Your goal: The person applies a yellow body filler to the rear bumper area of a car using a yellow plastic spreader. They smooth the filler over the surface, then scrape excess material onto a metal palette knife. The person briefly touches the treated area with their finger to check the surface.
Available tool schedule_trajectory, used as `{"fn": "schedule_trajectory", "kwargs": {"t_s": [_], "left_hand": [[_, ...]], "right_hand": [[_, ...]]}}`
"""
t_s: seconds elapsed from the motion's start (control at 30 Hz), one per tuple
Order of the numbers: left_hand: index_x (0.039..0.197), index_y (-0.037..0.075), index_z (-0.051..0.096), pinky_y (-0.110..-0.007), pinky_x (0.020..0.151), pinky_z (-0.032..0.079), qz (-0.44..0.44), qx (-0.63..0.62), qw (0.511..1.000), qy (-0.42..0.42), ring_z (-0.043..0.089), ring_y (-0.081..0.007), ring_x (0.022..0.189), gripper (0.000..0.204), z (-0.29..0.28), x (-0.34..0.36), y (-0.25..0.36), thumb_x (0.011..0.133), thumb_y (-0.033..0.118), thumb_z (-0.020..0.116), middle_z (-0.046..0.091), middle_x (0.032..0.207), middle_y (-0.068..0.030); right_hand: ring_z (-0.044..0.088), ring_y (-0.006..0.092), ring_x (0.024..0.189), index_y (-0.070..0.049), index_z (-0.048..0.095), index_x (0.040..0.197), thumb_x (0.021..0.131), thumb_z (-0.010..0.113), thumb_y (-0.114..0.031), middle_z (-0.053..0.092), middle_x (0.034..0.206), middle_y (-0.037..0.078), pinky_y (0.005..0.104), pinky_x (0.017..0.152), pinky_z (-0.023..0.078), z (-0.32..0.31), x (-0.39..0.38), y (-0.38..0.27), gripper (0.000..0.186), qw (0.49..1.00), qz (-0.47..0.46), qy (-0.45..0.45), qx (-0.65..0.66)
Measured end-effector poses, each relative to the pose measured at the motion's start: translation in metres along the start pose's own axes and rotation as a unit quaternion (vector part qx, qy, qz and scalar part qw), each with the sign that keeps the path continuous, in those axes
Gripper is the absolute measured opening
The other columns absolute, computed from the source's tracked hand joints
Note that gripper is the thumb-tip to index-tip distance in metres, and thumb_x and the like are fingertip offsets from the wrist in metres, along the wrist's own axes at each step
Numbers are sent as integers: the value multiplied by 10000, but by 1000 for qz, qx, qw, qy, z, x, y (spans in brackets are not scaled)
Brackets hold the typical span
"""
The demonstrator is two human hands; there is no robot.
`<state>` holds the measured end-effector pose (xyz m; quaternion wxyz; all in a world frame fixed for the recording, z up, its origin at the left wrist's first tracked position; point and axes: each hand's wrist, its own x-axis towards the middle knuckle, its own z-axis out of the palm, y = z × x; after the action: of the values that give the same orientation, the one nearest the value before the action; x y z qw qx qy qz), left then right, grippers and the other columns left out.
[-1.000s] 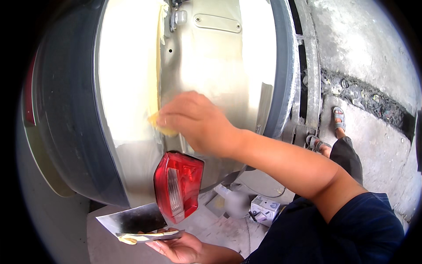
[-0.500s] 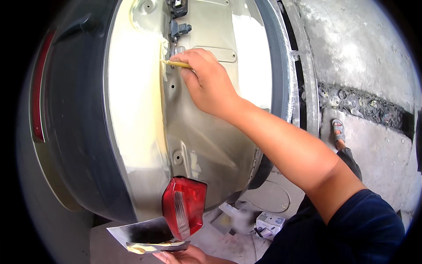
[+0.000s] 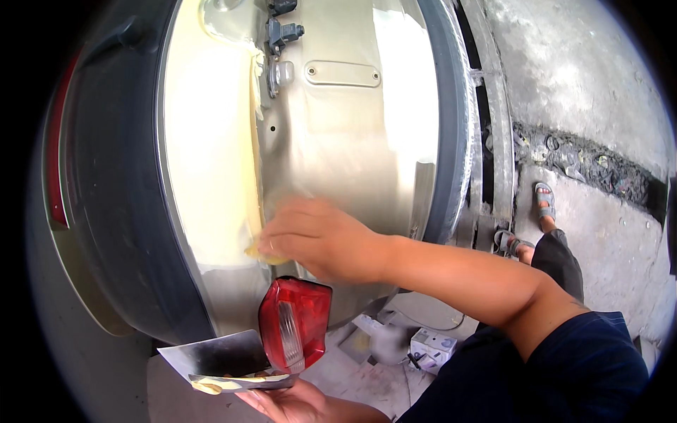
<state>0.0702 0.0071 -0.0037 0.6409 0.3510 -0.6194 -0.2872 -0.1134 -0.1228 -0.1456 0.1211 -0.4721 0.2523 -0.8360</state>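
Observation:
My right hand (image 3: 314, 236), its fingers blurred, grips a yellow spreader (image 3: 255, 250) against the lower part of a cream filler strip (image 3: 208, 155) on the car's bare metal body (image 3: 338, 148). A red tail lamp (image 3: 296, 321) with a clear band sits just below that hand. My left hand (image 3: 282, 398) holds a metal plate (image 3: 215, 352) from underneath, with a narrower blade across it carrying cream filler along its front. The plate is beside the tail lamp, low at the left of centre.
A dark bumper (image 3: 120, 183) with a red reflector (image 3: 60, 141) curves down the left. A dark connector (image 3: 282, 35) is on the body above. My sandalled feet (image 3: 544, 204) stand on concrete beside a rubble-filled channel (image 3: 585, 158). A printed white box (image 3: 432, 347) lies on the floor.
My right hand with the spreader went up the filler strip half a second ago and is now back down near the tail lamp. My left hand still holds the plate low.

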Motion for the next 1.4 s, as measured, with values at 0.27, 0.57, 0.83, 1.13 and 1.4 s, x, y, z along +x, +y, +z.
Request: {"fn": "schedule_trajectory", "kwargs": {"t_s": [0.27, 0.57, 0.83, 1.13, 1.4], "left_hand": [[1354, -59, 358, -406, 1098, 301, -142, -35, 987, -70, 390, -275, 1279, 448, 44, 4, -13, 938, 82, 445, 388, 1390, -176], [1322, -62, 396, -362, 1018, 390, -115, 1, 993, -20, 501, -236, 1158, 424, 60, 13, -10, 934, 79, 491, 496, 1282, -169], [1322, -76, 390, -333, 974, 454, 15, -34, 999, -26, 527, -232, 1113, 408, 54, 15, -2, 941, 39, 481, 501, 1268, -174], [1304, -82, 417, -330, 984, 455, 6, -37, 999, -7, 543, -227, 1088, 390, 40, 10, 2, 938, 35, 484, 512, 1246, -181], [1301, -84, 410, -332, 993, 458, -9, -52, 999, -11, 544, -233, 1090, 383, 22, 10, 0, 940, 27, 472, 510, 1242, -188]], "right_hand": [[553, 301, 964, -23, 574, 1099, 779, 586, 28, 564, 1033, 125, 372, 824, 465, -22, -4, -94, 324, 949, 140, 43, 280], [600, 282, 936, 4, 567, 1165, 797, 564, 17, 593, 1041, 155, 337, 734, 526, -23, -46, -88, 368, 984, 62, -73, 153], [587, 401, 791, 31, 552, 1091, 767, 578, -63, 626, 858, 209, 446, 687, 492, -52, 25, -11, 339, 933, 341, 117, -11], [575, 319, 890, 1, 607, 1024, 750, 548, -21, 644, 889, 137, 416, 739, 491, -42, 75, 43, 281, 960, 124, 152, -201], [587, 270, 858, -18, 634, 1028, 749, 564, -31, 651, 922, 95, 359, 706, 503, -14, 52, 7, 287, 959, 143, 86, -228]]}}
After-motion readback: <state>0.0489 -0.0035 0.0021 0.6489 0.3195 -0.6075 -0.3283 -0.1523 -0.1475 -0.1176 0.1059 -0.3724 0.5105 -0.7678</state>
